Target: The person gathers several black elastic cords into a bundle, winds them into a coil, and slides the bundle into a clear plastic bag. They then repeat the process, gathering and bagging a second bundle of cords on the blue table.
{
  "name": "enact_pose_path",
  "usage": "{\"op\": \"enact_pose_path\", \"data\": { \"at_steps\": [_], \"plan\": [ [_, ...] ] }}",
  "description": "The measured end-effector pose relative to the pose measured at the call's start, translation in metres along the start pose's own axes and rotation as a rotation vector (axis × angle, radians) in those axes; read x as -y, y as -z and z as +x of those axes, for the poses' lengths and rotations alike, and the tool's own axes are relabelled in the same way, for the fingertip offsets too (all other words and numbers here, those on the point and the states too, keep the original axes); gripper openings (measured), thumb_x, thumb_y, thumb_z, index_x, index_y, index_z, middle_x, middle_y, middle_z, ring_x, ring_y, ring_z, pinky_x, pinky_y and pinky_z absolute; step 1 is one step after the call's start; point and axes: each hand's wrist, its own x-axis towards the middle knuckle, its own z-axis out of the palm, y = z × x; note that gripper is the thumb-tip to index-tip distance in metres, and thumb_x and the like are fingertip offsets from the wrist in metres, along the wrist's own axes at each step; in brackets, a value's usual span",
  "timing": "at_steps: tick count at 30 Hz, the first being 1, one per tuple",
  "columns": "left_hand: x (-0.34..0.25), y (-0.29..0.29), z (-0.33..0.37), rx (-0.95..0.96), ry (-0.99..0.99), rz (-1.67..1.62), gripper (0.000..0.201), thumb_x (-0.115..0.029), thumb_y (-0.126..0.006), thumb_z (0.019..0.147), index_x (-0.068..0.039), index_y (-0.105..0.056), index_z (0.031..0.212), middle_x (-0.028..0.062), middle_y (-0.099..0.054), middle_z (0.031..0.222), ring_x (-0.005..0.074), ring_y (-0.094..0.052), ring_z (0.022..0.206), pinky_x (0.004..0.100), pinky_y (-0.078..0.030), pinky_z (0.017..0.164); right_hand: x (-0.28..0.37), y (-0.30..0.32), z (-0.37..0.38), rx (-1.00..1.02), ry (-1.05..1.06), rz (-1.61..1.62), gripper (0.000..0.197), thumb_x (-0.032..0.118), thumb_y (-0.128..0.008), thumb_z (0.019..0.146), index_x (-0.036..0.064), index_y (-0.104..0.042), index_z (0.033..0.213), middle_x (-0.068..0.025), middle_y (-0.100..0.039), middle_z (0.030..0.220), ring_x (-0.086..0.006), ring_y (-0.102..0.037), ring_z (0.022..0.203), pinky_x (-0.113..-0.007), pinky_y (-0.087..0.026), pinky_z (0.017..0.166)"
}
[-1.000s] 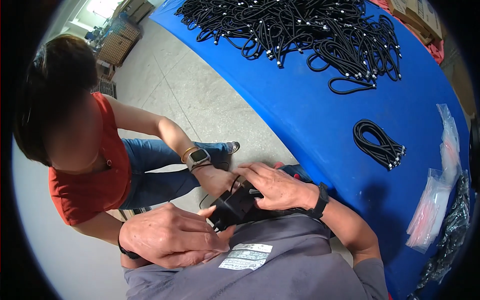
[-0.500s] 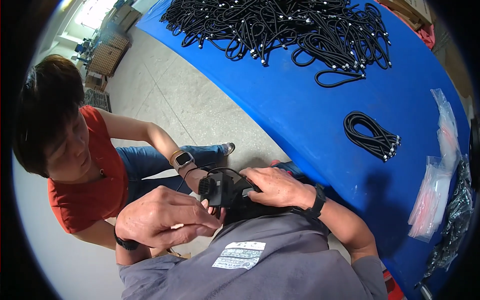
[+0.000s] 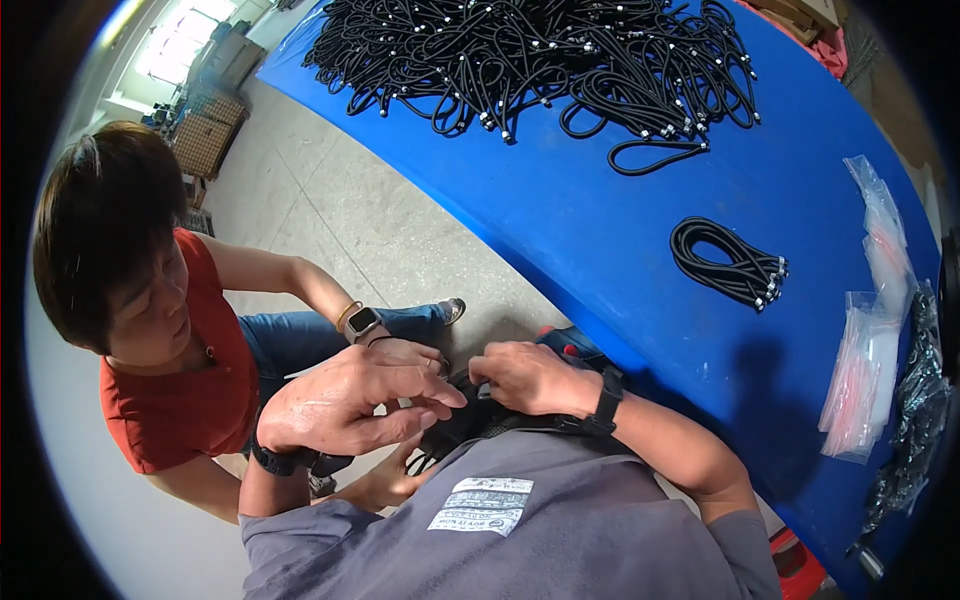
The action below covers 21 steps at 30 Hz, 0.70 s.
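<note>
My left hand hovers in front of my waist, fingers loosely bent and the thumb apart, with nothing visible in it. My right hand is closed at the waist, its fingertips on a black item whose kind I cannot make out. Dark gear sits between my two hands, mostly covered by them. A co-worker in a red top stands at my left. One hand of the co-worker reaches in just beyond my left hand; the other hand is below it, near a black cable.
On the blue table lies a large heap of black elastic cord loops with silvery ends. A small bundle of loops lies nearer. Clear plastic bags and a dark plastic bundle are at the right. A red stool shows beneath.
The black boxy device between the hands has dropped out of clear sight. My right hand has shifted slightly left and curled its fingers. The co-worker's lower hand has come into view.
</note>
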Motion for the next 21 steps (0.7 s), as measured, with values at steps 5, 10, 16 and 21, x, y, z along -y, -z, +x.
{"op": "enact_pose_path", "data": {
  "at_steps": [5, 10, 16, 21],
  "plan": [
    [-0.005, -0.001, -0.008, 0.036, 0.185, -0.062, 0.027, -0.007, -0.067, 0.093, -0.005, -0.068, 0.120, 0.0132, -0.069, 0.098, 0.0297, -0.068, 0.093, 0.0393, -0.054, 0.083, -0.001, -0.005, 0.031, 0.233, -0.005, -0.271, 0.020, 0.013, -0.060, 0.089, 0.0088, -0.072, 0.104, -0.0154, -0.068, 0.104, -0.0358, -0.064, 0.106, -0.049, -0.051, 0.086],
    [0.002, -0.005, -0.009, -0.027, 0.064, -0.070, 0.027, -0.008, -0.066, 0.093, -0.005, -0.069, 0.120, 0.0126, -0.068, 0.095, 0.0293, -0.066, 0.088, 0.0389, -0.053, 0.081, 0.017, -0.013, 0.049, 0.229, 0.083, -0.501, 0.018, 0.017, -0.057, 0.091, 0.0117, -0.074, 0.094, -0.0127, -0.070, 0.102, -0.0344, -0.066, 0.103, -0.048, -0.053, 0.086],
    [0.009, -0.007, -0.008, -0.038, -0.005, -0.046, 0.026, -0.008, -0.066, 0.093, -0.004, -0.070, 0.118, 0.0134, -0.069, 0.094, 0.0291, -0.066, 0.082, 0.0388, -0.053, 0.080, 0.023, 0.000, 0.052, 0.316, 0.027, -0.415, 0.020, 0.010, -0.059, 0.090, 0.0070, -0.077, 0.095, -0.0155, -0.074, 0.101, -0.0379, -0.072, 0.095, -0.049, -0.058, 0.079],
    [0.002, 0.000, -0.004, 0.007, 0.048, -0.030, 0.026, -0.001, -0.064, 0.093, 0.000, -0.069, 0.118, 0.0147, -0.074, 0.102, 0.0301, -0.073, 0.094, 0.0372, -0.058, 0.083, 0.003, -0.013, 0.051, 0.132, 0.075, -0.366, 0.015, 0.012, -0.063, 0.086, 0.0055, -0.076, 0.091, -0.0178, -0.074, 0.096, -0.0389, -0.072, 0.091, -0.049, -0.058, 0.076]
  ]
}}
